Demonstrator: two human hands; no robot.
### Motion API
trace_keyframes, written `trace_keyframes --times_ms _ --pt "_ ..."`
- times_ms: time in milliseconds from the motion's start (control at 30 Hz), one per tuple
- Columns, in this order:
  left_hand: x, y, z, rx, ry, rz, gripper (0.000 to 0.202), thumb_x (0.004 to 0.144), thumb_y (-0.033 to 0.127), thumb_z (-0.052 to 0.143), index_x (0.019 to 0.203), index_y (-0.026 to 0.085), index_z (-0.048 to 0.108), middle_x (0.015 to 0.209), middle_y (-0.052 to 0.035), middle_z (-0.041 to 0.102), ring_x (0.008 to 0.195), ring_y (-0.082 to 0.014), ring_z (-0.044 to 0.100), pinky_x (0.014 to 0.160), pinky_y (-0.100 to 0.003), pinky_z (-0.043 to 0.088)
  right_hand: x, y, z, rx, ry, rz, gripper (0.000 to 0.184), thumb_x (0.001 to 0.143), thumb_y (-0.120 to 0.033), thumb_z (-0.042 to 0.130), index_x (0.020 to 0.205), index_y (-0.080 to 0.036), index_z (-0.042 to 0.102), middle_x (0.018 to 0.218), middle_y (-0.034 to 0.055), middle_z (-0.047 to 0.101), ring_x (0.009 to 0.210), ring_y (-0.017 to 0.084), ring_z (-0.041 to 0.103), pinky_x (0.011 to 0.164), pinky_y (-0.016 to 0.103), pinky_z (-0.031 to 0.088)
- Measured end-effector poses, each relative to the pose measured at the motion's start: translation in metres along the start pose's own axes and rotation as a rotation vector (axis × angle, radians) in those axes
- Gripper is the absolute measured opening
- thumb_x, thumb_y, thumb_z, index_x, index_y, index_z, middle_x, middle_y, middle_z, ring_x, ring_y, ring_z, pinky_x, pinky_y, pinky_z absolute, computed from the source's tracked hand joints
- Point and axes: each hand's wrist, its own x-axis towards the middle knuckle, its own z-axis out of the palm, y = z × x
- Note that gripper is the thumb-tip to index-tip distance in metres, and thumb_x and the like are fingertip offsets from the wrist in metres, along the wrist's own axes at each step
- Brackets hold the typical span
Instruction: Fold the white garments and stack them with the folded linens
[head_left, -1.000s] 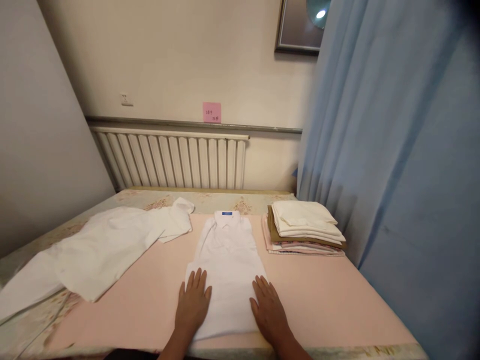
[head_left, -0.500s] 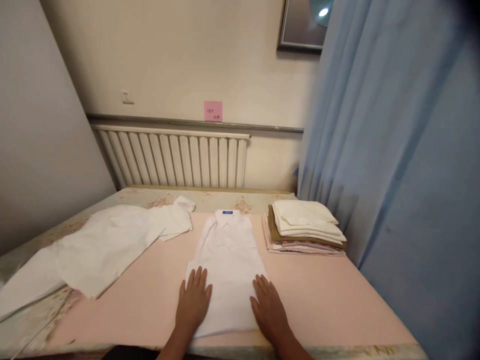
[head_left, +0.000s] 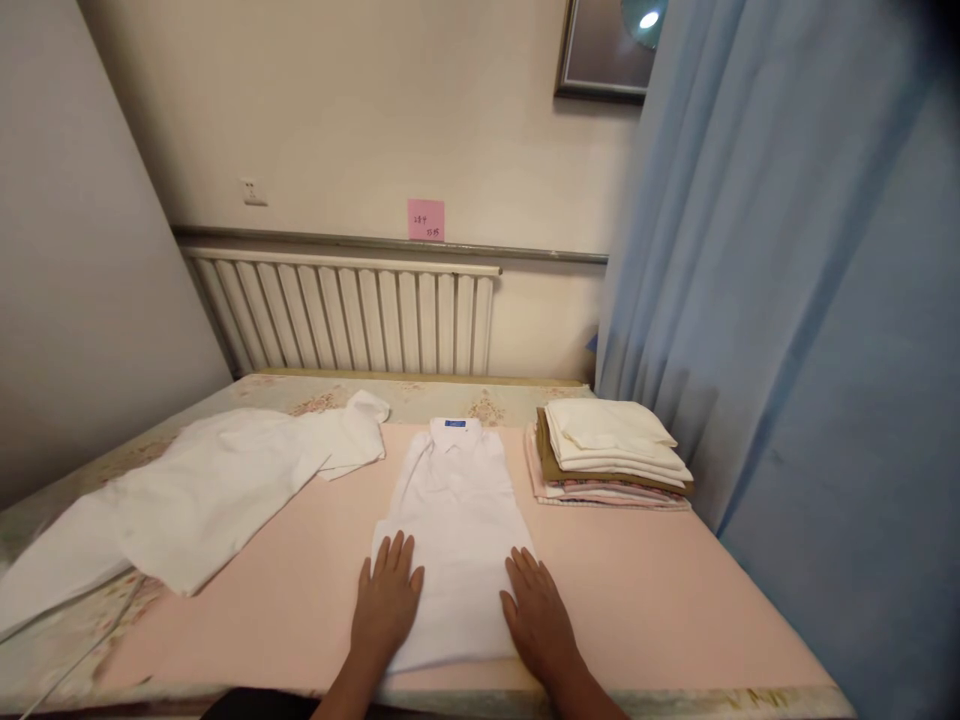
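A white collared shirt (head_left: pixel 465 500) lies face up on the pink cloth (head_left: pixel 645 610), its sides folded in to a narrow shape. Its collar, with a blue label inside, points away from me. My left hand (head_left: pixel 387 600) rests flat on the shirt's lower left edge, fingers stretched out. On the lower right edge lies my right hand (head_left: pixel 538 612), also flat with its fingers extended. Neither hand grips the fabric. The parts of the shirt's edges beneath my palms are hidden.
Spread out at the left is another white garment (head_left: pixel 217 490). A stack of folded clothes (head_left: pixel 611 455) stands at the right, beside the blue curtain (head_left: pixel 765 250). Behind the floral-covered bed (head_left: pixel 427 395) are a white radiator (head_left: pixel 352 310) and a wall. A thin cord (head_left: pixel 90 655) runs at the lower left.
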Motion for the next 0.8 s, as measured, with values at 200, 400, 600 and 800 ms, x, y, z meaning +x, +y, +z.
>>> trace_keyframes --times_ms 200,400,600,800 --pt "-0.001 0.000 0.000 0.013 -0.013 0.001 0.056 0.093 0.039 0.029 0.143 0.018 0.040 0.152 -0.0071 0.036 0.141 -0.0286 0.029 0.113 -0.053 0.022 0.001 0.000 0.000 0.014 -0.002 0.017 0.043 0.091 -0.025 0.047 0.133 -0.016 0.052 0.141 0.0097 0.050 0.133 0.026 0.042 0.109 0.044 0.035" --pt "0.001 0.005 -0.008 0.032 -0.041 -0.046 0.052 0.092 0.033 0.032 0.140 0.018 0.045 0.150 -0.0089 0.039 0.140 -0.0296 0.029 0.112 -0.055 0.021 -0.001 0.001 0.001 0.010 -0.010 0.003 0.044 0.092 -0.025 0.045 0.135 -0.016 0.050 0.142 0.0090 0.049 0.135 0.026 0.039 0.110 0.044 0.033" --pt "0.010 0.050 -0.011 -0.028 0.006 0.015 0.049 0.092 0.025 0.032 0.137 0.016 0.049 0.151 -0.0100 0.038 0.142 -0.0283 0.025 0.114 -0.053 0.018 -0.002 0.002 0.003 0.029 0.010 0.004 0.044 0.093 -0.026 0.045 0.136 -0.017 0.050 0.142 0.0093 0.049 0.135 0.026 0.039 0.110 0.045 0.033" --pt "0.014 0.089 0.011 -0.125 -0.048 0.252 0.052 0.092 0.035 0.036 0.143 0.024 0.040 0.153 -0.0036 0.034 0.143 -0.0267 0.025 0.114 -0.052 0.023 0.000 0.002 0.002 0.022 -0.012 0.006 0.044 0.093 -0.027 0.044 0.135 -0.017 0.051 0.142 0.0099 0.049 0.134 0.027 0.040 0.109 0.045 0.034"
